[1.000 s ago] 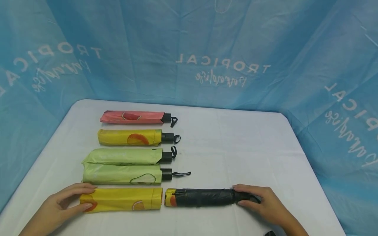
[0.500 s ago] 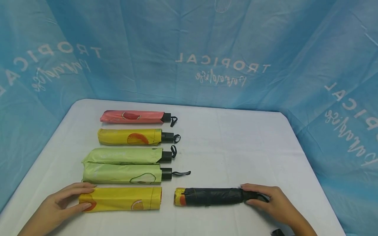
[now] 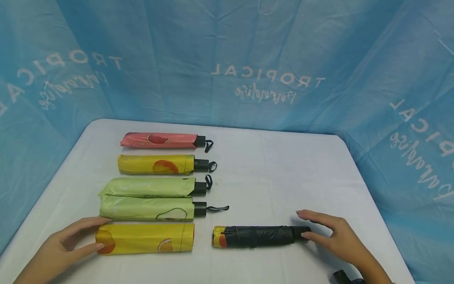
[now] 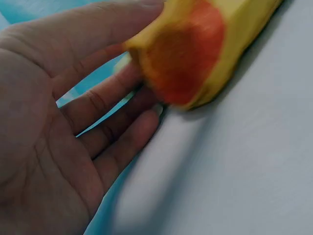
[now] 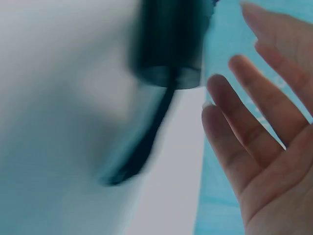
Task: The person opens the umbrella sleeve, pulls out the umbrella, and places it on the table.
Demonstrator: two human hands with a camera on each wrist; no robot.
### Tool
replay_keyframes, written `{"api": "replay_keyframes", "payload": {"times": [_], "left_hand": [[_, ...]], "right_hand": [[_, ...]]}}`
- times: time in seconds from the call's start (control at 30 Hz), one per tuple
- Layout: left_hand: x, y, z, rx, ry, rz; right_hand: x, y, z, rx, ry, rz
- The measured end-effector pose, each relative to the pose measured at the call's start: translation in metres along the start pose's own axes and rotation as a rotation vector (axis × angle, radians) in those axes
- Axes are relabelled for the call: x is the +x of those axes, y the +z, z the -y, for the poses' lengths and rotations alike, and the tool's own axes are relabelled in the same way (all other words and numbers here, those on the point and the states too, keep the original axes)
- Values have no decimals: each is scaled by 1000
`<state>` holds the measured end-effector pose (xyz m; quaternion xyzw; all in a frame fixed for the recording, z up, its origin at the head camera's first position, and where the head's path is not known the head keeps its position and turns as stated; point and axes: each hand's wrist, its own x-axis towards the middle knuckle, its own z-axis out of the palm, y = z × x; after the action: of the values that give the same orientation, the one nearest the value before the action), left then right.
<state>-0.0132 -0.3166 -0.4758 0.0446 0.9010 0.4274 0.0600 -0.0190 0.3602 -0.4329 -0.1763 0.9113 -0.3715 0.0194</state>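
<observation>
A yellow umbrella sleeve [image 3: 142, 239] with orange prints lies at the front of the table. My left hand [image 3: 62, 248] is at its left end, thumb and fingers spread loosely around the corner. Seen from the left wrist, the fingertips are right by the sleeve's end [image 4: 188, 58]. To the sleeve's right lies a folded black umbrella [image 3: 259, 236] with a yellow, orange-printed end pointing left. My right hand [image 3: 337, 238] is beside its handle, fingers apart and holding nothing. In the right wrist view the handle [image 5: 171, 44] and its strap [image 5: 142, 152] show blurred, away from the fingers.
Behind lie two green sleeved umbrellas [image 3: 149, 187] side by side, a yellow one [image 3: 154, 165] and a red one [image 3: 159, 141], black handles pointing right. A white cloth covers the table [image 3: 283, 177]. Blue printed curtains [image 3: 227, 39] hang around it.
The black umbrella has slid right, away from the yellow sleeve, opening a gap between them. My right hand has let go of its handle and spread. My left hand has loosened at the sleeve.
</observation>
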Motion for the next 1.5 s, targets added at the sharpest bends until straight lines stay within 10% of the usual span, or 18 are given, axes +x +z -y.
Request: {"api": "replay_keyframes", "payload": {"times": [0.33,0.43,0.67,1.1,1.5], "left_hand": [[19,-24,1,43,16,-198],[35,-25,-10,-15,121,-226],[70,-22,-29,-126,312,-113],[81,-11,-18,-69,325,-80],[80,-16,-15,-83,317,-80]], "right_hand": [[38,-16,37,-113,-157,-116],[56,-7,50,-85,-199,-107],[99,27,88,-40,-271,-15],[153,127,123,50,-264,156],[162,167,126,70,-238,221]]}}
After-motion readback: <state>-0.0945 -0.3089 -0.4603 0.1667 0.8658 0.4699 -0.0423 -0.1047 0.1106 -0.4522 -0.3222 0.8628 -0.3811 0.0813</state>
